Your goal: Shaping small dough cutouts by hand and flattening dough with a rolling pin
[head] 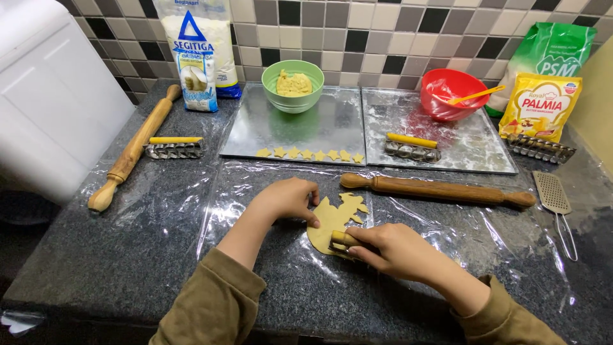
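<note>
A flat sheet of yellow dough with several star-shaped holes lies on clear plastic film on the dark counter. My right hand grips a small cutter with a yellow handle pressed onto the dough's near edge. My left hand rests on the film at the dough's left edge, fingertips touching it. Several cut dough stars sit in a row along the near edge of the left metal tray.
A wooden rolling pin lies just beyond the dough; another lies at the left. A green bowl of dough, a red bowl with a spatula, a second tray, cutters, a grater and bags stand behind.
</note>
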